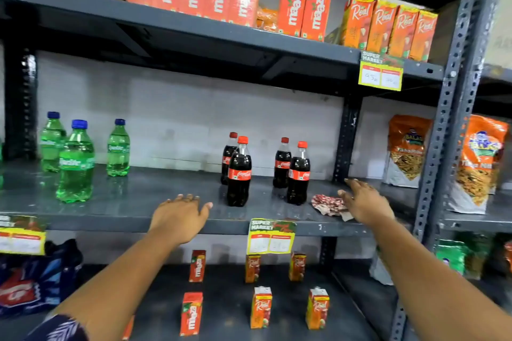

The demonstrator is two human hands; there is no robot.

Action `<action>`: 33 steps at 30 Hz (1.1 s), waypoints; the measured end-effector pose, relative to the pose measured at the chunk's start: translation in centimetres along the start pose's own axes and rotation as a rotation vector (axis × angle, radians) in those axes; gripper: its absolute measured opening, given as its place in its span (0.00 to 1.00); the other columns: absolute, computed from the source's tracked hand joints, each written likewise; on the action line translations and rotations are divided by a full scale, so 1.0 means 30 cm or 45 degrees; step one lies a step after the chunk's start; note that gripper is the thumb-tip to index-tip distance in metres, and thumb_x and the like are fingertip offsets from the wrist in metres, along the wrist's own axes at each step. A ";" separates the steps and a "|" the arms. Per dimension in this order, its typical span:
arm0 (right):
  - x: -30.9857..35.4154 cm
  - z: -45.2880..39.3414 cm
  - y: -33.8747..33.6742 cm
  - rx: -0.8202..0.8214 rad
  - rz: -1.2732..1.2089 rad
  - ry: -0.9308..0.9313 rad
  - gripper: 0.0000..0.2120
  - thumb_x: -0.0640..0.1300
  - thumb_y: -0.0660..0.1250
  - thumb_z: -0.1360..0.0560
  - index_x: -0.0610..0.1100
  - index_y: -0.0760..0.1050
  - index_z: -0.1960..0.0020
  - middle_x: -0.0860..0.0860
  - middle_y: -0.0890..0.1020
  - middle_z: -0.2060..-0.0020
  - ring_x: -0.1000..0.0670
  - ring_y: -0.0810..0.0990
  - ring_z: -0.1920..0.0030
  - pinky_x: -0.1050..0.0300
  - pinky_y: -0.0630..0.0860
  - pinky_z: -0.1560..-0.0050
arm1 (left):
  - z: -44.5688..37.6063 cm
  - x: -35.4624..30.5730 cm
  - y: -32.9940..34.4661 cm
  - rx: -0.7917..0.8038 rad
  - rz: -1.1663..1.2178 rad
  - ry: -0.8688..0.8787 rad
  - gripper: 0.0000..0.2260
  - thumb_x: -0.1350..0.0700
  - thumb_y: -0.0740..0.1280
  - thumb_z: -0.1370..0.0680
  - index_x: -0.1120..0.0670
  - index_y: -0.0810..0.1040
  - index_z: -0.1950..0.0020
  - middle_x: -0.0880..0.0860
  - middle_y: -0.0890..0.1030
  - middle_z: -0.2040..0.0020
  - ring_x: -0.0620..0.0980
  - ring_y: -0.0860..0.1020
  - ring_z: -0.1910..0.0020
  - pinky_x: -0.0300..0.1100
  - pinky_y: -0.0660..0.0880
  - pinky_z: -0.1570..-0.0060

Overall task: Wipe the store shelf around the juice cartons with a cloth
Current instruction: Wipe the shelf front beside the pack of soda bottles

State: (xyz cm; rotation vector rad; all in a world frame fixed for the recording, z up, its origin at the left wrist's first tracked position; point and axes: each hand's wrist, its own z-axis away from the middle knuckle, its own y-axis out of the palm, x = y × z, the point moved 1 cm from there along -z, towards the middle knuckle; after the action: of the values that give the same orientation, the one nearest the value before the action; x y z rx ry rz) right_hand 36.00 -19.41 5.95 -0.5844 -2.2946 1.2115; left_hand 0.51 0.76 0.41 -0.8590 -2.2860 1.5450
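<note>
A red-and-white patterned cloth lies crumpled on the grey middle shelf, right of the cola bottles. My right hand rests flat beside it, fingers spread, touching its right edge. My left hand hovers open at the shelf's front edge, holding nothing. Small juice cartons stand spaced apart on the lower shelf below my arms. Larger juice cartons line the top shelf.
Several cola bottles stand mid-shelf and green soda bottles at the left. Snack bags sit at the right beyond a perforated steel upright. Yellow price tags hang from the shelf edges.
</note>
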 end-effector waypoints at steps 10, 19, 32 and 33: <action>0.042 0.090 0.135 0.047 -0.047 -0.117 0.20 0.56 0.49 0.20 0.51 0.69 0.33 0.47 0.76 0.34 0.42 0.71 0.33 0.41 0.59 0.30 | 0.006 0.013 0.024 -0.110 -0.071 -0.004 0.27 0.42 0.43 0.20 0.54 0.67 0.29 0.54 0.69 0.28 0.53 0.66 0.29 0.49 0.63 0.30; 0.028 0.134 0.077 0.286 0.168 -0.272 0.45 0.73 0.63 0.36 0.52 0.57 0.27 0.47 0.68 0.28 0.42 0.67 0.30 0.42 0.63 0.31 | 0.028 0.002 0.021 -0.200 -0.044 -0.018 0.26 0.44 0.44 0.20 0.54 0.73 0.35 0.54 0.76 0.34 0.53 0.71 0.33 0.50 0.68 0.36; 0.126 0.385 0.094 -0.378 0.105 -0.423 0.21 0.39 0.73 0.34 0.44 0.74 0.43 0.45 0.82 0.49 0.38 0.80 0.49 0.45 0.77 0.53 | 0.096 -0.012 0.011 -0.371 0.020 0.020 0.22 0.48 0.47 0.19 0.55 0.79 0.44 0.54 0.82 0.46 0.55 0.77 0.42 0.50 0.71 0.46; 0.130 0.409 0.105 -0.399 0.115 -0.436 0.22 0.37 0.74 0.35 0.44 0.74 0.43 0.44 0.83 0.49 0.38 0.80 0.50 0.45 0.77 0.53 | 0.098 -0.011 0.014 -0.368 0.028 0.020 0.22 0.48 0.47 0.19 0.56 0.78 0.43 0.55 0.82 0.44 0.55 0.76 0.40 0.51 0.71 0.44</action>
State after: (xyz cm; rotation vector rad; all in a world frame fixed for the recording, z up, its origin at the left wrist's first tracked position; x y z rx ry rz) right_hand 26.12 -23.40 -1.95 -0.6358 -2.8059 1.0649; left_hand -0.60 -1.57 -1.14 -0.9640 -2.5354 1.2281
